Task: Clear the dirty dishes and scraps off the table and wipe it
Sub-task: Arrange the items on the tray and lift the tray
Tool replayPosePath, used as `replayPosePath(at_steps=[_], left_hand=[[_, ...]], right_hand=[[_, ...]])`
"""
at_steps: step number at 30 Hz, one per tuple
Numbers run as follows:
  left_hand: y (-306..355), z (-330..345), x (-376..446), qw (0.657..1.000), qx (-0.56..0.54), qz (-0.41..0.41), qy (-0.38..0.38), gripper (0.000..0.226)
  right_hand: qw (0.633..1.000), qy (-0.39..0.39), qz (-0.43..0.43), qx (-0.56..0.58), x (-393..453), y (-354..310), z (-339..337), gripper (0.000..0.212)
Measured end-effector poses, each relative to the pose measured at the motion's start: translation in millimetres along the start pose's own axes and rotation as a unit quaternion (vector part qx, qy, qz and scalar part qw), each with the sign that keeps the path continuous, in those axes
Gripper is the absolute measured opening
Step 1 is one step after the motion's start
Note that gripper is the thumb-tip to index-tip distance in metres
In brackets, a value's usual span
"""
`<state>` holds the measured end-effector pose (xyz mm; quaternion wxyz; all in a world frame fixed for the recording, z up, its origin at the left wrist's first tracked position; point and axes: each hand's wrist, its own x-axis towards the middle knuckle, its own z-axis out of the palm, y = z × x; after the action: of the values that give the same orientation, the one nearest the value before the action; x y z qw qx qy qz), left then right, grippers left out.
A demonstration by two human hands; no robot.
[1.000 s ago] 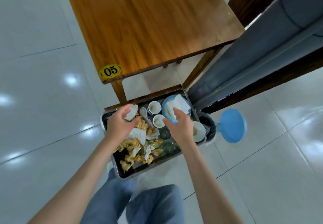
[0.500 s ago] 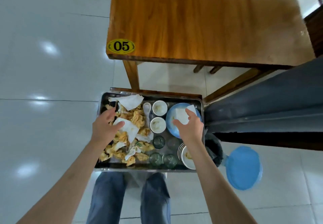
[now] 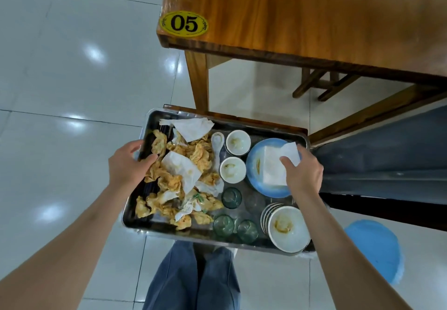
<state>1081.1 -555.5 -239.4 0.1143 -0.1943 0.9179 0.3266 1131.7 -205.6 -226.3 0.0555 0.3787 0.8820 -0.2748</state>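
A: Start at the left. What is the left hand (image 3: pixel 130 164) doing?

B: It sits on the left short wall of the steel tray (image 3: pixel 135 222), thumb hooked inside over the rim beside the fried scraps (image 3: pixel 174 181), fingers curled outside. I'd call that grip clamped on the tray.

A: And the tray itself?

B: It lies low, below the tabletop (image 3: pixel 302 10) and just in front of the corner with the 05 label (image 3: pixel 183 23), resting on something wooden I can only see the edge of. Its long axis runs left to right, so each hand meets one short end. Scraps and soiled napkins (image 3: pixel 183 172) fill the left half; small bowls (image 3: pixel 238 142), green glasses (image 3: pixel 231 196), a blue plate (image 3: pixel 256 176) and stacked white bowls (image 3: pixel 289 228) fill the right.

A: The right hand (image 3: pixel 302 172)?

B: Over the right rim, palm down, fingertips on the white napkin (image 3: pixel 273 169) lying on the blue plate. Whether it is pinching the napkin or the tray wall beneath, I cannot tell.

A: So the next move?

B: Probably a two-handed lift; both forearms reach forward, evenly spread. The tabletop looks bare, not yet wiped as far as I can judge.
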Motion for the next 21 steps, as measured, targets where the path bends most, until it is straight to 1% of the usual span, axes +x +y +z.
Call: replayPosePath(at_steps=[5,7,9,12,14,16,18,21], left_hand=[[-9,11,13,1.000,0.021,-0.013,0.010,0.056],[-10,16,13,1.000,0.014,-0.012,0.020,0.057],[-12,21,14,1.000,0.011,-0.014,0.018,0.057],[-15,27,17,0.998,-0.005,-0.053,0.014,0.057],[-17,30,19,0.997,0.004,-0.071,0.013,0.056],[-19,33,21,0.997,0.033,-0.073,0.008,0.052],[-19,36,22,0.996,0.050,-0.067,0.008,0.047],[-20,39,21,0.996,0.059,-0.056,0.029,0.039]], right_hand=[[0.998,0.052,0.028,-0.006,6,14,4,0.042],[0.998,0.053,0.040,-0.014,7,22,3,0.037],[0.998,0.038,0.049,-0.029,8,30,5,0.037],[0.997,0.007,0.069,-0.038,8,39,8,0.037],[0.996,-0.007,0.083,-0.034,8,44,10,0.034],[0.994,-0.010,0.103,-0.027,7,51,12,0.031],[0.991,-0.027,0.122,-0.043,8,59,13,0.029],[0.985,-0.056,0.150,-0.062,10,69,14,0.028]])
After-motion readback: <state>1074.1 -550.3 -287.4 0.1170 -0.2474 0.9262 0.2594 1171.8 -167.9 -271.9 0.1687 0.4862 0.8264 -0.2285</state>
